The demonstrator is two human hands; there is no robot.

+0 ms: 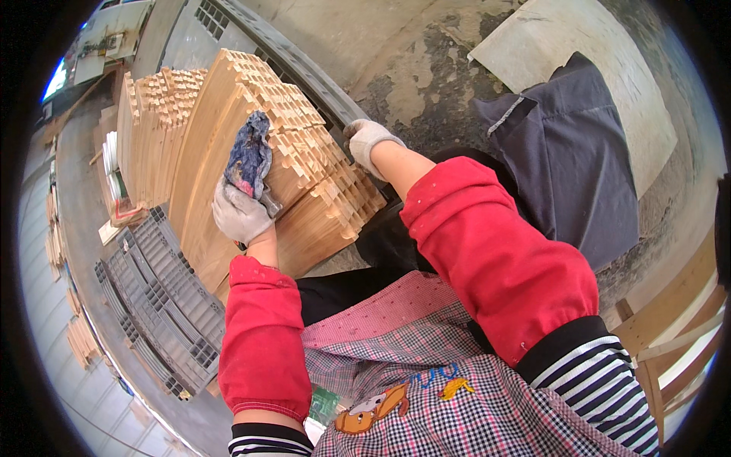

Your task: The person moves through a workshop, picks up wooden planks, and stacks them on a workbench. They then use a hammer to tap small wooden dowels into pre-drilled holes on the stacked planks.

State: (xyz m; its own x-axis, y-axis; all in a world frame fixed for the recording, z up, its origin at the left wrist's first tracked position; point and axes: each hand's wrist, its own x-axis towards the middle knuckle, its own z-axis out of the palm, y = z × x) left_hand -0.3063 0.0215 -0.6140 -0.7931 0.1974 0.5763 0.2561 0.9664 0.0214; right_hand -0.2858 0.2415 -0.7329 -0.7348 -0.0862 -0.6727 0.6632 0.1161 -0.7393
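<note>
My left hand [240,213], in a whitish work glove, is closed on a crumpled, stained blue rag [250,156]. The rag lies against the top of a stack of wooden boards [205,160], close to their notched ends [293,129]. A small greyish bit hangs below the rag by my fingers; I cannot make out what it is. Beyond the notched ends, my right hand [371,143], also gloved and with dark fingertips, has its fingers curled in. It is beside the grey rail-like edge next to the stack. Whatever those fingers hold, if anything, is hidden.
A second notched wood stack [156,122] stands at the far left. Grey plastic pallets [156,297] lie nearer on the left. At right, a dark grey cloth [567,145] drapes over something beside a pale board [586,46] on the stained floor. Wooden framing [678,335] stands at lower right.
</note>
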